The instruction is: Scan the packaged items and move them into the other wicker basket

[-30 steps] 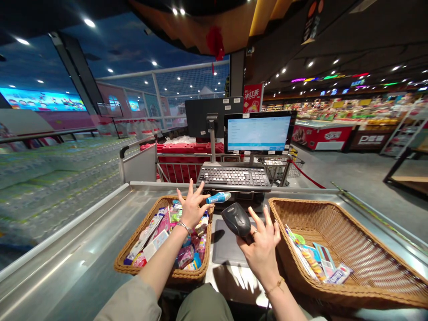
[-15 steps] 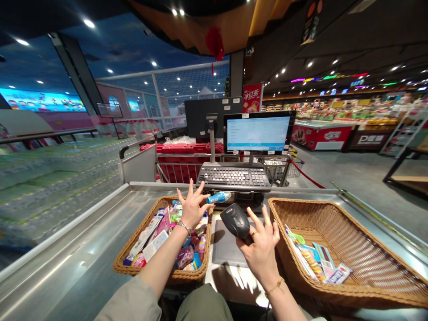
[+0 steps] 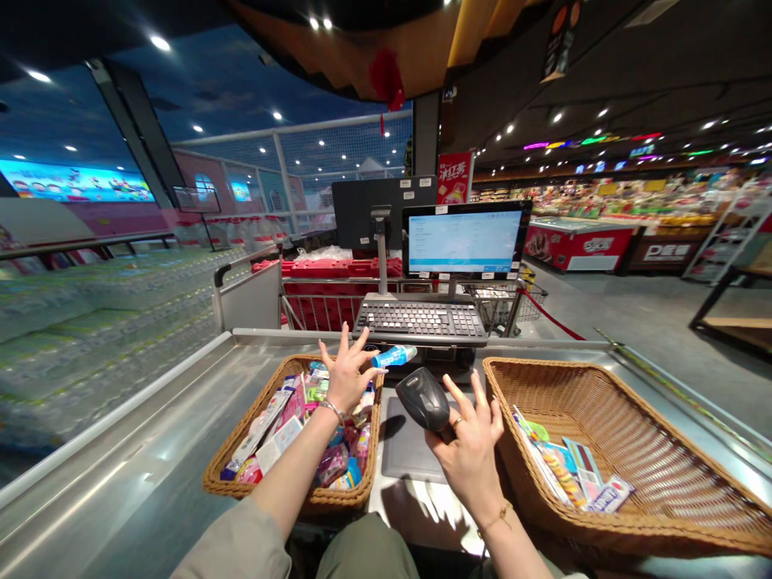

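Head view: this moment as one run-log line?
left hand: pinches blue item | right hand: holds scanner | left basket: crowded | right basket: few items

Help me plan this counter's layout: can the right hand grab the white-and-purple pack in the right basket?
Probably not as is: the right hand holds the black scanner. Otherwise the basket, open on top, leaves the pack uncovered.

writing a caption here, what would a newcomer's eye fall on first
Probably the left hand, pinching a small blue item near the centre, and the right hand, holding a black scanner to its right. The well-filled left wicker basket and the sparsely filled right wicker basket flank them. Behind, a lit screen stands above a keyboard.
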The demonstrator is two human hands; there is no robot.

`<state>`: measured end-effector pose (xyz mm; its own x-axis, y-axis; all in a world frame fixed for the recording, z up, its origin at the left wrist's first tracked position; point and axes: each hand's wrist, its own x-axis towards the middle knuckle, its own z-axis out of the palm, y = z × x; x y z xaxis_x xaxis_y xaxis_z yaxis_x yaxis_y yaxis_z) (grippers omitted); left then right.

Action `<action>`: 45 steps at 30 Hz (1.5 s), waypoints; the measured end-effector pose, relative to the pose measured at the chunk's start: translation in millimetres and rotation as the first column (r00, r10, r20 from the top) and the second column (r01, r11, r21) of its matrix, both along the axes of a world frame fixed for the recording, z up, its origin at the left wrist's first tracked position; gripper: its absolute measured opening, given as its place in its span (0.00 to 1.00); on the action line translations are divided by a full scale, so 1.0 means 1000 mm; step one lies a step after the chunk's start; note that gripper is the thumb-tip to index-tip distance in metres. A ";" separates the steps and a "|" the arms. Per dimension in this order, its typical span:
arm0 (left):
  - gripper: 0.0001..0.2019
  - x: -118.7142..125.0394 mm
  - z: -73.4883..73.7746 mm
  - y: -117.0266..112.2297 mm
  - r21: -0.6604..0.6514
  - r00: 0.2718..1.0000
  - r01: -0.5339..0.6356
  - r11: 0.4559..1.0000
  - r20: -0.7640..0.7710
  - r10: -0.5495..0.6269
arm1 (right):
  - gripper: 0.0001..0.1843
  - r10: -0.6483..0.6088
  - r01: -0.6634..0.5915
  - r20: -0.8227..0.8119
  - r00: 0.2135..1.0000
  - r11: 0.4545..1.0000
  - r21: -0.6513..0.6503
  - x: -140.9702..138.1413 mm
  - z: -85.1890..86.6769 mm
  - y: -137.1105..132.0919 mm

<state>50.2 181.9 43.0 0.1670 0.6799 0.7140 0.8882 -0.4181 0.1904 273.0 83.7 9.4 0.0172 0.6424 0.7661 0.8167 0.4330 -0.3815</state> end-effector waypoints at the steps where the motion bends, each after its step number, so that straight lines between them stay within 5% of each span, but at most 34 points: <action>1: 0.08 0.000 0.000 0.000 0.001 1.000 0.002 1.000 0.004 -0.002 | 0.11 0.000 0.000 0.001 1.000 1.000 0.000 0.000 0.000 0.000; 22: 0.12 0.013 0.000 0.011 0.033 0.999 0.038 0.999 -0.018 -0.037 | 0.13 -0.001 0.001 -0.019 1.000 1.000 -0.001 0.010 0.009 -0.004; 45: 0.12 0.087 0.010 0.016 0.046 0.980 0.199 0.979 -0.009 -0.199 | 0.16 -0.208 0.208 -0.006 0.978 0.978 -0.021 0.067 0.013 -0.016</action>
<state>137.5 198.1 53.1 0.2987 0.5991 0.7429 0.7871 -0.5948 0.1631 340.0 68.1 21.9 0.1584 0.6394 0.7524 0.8848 0.2462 -0.3955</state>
